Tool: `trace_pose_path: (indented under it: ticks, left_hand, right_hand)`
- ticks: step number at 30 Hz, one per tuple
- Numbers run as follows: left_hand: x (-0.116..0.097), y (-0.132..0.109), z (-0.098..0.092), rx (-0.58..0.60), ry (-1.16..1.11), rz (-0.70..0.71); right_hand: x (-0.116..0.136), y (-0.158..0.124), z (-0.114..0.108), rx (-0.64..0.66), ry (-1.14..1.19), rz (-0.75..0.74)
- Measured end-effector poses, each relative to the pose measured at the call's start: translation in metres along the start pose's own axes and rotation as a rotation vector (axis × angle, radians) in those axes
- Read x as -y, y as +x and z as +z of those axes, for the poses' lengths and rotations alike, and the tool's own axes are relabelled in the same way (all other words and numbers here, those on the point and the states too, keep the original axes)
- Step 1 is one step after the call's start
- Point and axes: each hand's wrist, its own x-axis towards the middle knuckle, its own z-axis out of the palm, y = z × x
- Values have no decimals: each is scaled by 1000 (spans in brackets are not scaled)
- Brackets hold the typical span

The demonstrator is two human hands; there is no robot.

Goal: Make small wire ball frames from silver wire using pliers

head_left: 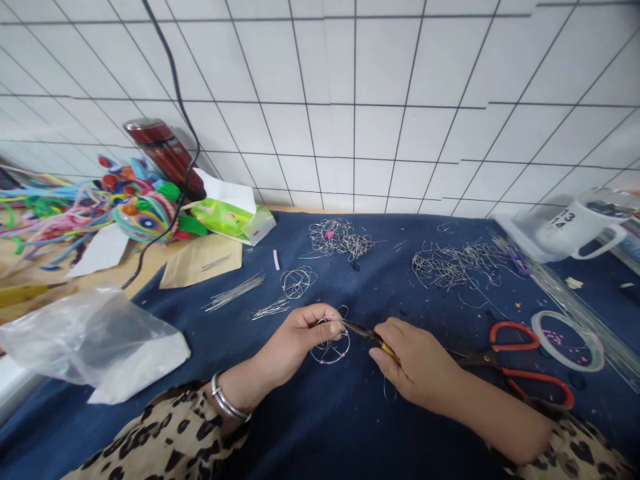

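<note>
Pinched between the thumb and fingers of my left hand (pixel 305 333) is a round wire frame (pixel 330 361) with small pink beads on its rim. My right hand (pixel 415 360) is wrapped round yellow-handled pliers (pixel 361 331), whose dark jaws point left and meet the wire frame beside my left thumb. Whether the jaws grip the wire is too small to tell. Just beyond my left hand lies another round wire frame (pixel 299 282), with a bundle of short wires (pixel 271 307) beside it. A thin wire loop hangs below my right hand.
Tangled wire (pixel 340 239) and a second wire heap (pixel 457 263) lie at the back of the blue cloth (pixel 320 427). Red-handled scissors (pixel 515 337) and a round bead dish (pixel 537 333) are at right, near a white mug (pixel 575 230). A plastic bag (pixel 100 340) lies left.
</note>
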Motion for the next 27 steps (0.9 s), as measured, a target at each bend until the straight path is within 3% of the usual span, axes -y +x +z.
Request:
trace_pose_path:
  ticks: [17, 27]
  left_hand:
    - [4, 0, 0, 4, 38, 30]
    - [5, 0, -1, 4, 64, 51]
  right_hand:
    - [-1, 1, 4, -10, -66, -12]
    - [-1, 2, -2, 41, 86, 33]
